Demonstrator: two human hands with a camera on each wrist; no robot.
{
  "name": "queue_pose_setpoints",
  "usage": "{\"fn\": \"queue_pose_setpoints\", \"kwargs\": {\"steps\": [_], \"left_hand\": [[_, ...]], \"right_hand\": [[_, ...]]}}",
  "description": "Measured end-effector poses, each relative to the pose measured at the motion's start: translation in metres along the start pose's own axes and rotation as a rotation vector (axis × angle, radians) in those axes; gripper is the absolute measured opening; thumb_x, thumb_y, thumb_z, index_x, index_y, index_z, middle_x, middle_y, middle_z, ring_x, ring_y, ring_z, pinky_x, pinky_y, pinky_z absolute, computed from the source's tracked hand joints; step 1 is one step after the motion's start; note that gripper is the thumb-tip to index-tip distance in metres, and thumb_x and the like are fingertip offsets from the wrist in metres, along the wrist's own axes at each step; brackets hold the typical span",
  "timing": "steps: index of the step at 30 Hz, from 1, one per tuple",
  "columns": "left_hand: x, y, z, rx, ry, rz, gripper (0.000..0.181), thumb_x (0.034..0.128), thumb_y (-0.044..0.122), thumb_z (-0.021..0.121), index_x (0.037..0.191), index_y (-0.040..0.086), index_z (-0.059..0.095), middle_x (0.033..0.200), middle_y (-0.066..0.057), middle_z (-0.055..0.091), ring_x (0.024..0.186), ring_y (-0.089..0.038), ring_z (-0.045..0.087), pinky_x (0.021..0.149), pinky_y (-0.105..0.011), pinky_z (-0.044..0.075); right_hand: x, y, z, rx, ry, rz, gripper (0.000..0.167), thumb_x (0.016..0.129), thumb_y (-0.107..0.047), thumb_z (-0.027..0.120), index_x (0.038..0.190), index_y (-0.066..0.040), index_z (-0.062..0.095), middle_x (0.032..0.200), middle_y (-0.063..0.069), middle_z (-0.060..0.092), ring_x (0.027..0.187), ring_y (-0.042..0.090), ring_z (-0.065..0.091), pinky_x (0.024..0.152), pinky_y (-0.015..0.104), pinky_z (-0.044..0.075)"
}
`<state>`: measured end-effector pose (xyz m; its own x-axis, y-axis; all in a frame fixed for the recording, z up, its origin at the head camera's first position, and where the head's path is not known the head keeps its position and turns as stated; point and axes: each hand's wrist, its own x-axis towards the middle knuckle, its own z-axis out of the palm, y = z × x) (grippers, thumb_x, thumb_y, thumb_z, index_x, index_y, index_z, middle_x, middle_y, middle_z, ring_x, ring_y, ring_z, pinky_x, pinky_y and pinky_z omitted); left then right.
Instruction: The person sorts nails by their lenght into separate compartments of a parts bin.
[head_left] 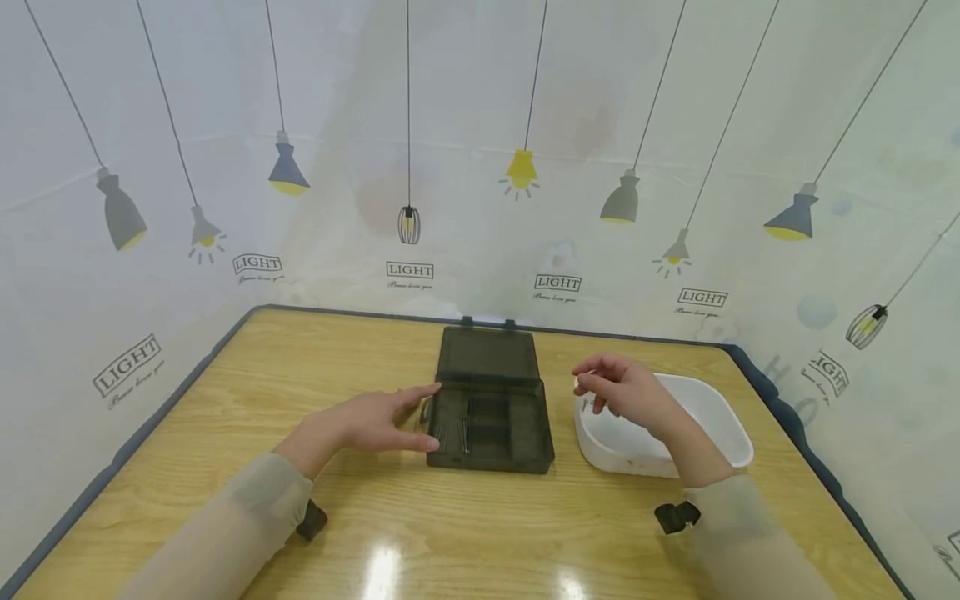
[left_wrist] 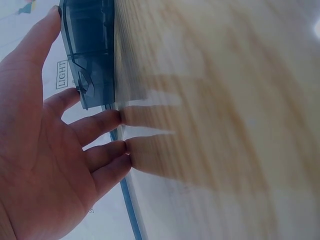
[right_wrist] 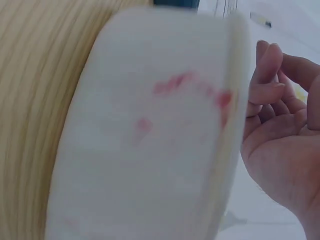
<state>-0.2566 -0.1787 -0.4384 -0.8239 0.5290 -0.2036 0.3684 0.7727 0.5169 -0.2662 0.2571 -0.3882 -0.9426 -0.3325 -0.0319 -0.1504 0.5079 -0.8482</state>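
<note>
A dark translucent case (head_left: 528, 425) lies with its lid (head_left: 487, 354) folded back; several thin metal pieces (head_left: 462, 435) are in its left compartment. My left hand (head_left: 367, 421) touches the case's left side with thumb and index finger spread, the other fingers extended in the left wrist view. My right hand (head_left: 626, 392) is above the left part of a white basin (head_left: 630, 462), its fingers loosely bent. No held thing shows between those fingers (right_wrist: 270, 62) in the right wrist view. Small pieces (head_left: 588, 404) show below the fingertips, too small to identify.
The wooden table (head_left: 375, 517) has a dark edge, with the case's lid near the back edge. A pale sheet printed with hanging lamps (head_left: 480, 250) stands behind and around the table. Red marks (right_wrist: 182, 82) show on the basin's outside. Each wrist wears a black strap (head_left: 677, 517).
</note>
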Motion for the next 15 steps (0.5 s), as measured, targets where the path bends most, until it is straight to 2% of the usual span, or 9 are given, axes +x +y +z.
{"fn": "queue_pose_setpoints", "kwargs": {"steps": [3,8,15], "left_hand": [[0.000,0.000,-0.001,0.000,0.000,0.003,0.105,0.0926,0.083,0.067,0.177,0.040,0.021,0.175,-0.016,0.042,0.157,-0.044,0.047,0.126,-0.067,0.040],[0.001,-0.002,0.000,0.001,-0.004,0.003,0.106,0.0915,0.085,0.066,0.176,0.042,0.020,0.175,-0.016,0.041,0.160,-0.045,0.043,0.128,-0.067,0.038],[0.003,-0.004,0.001,0.004,-0.002,0.002,0.105,0.0913,0.085,0.066,0.176,0.043,0.020,0.176,-0.016,0.041,0.157,-0.044,0.047,0.127,-0.066,0.039]], "right_hand": [[-0.003,0.013,-0.015,-0.017,0.010,0.034,0.033,0.114,-0.027,0.062,0.136,-0.002,0.065,0.119,0.020,0.076,0.083,0.029,0.070,0.063,0.031,0.052],[-0.003,0.038,-0.031,-0.049,0.004,0.059,0.035,0.115,-0.025,0.060,0.137,0.002,0.064,0.119,0.019,0.077,0.083,0.020,0.068,0.064,0.030,0.053],[-0.006,0.060,-0.039,-0.087,-0.043,0.163,0.037,0.111,-0.025,0.068,0.141,-0.004,0.065,0.119,0.016,0.076,0.093,0.023,0.069,0.071,0.034,0.056]]}}
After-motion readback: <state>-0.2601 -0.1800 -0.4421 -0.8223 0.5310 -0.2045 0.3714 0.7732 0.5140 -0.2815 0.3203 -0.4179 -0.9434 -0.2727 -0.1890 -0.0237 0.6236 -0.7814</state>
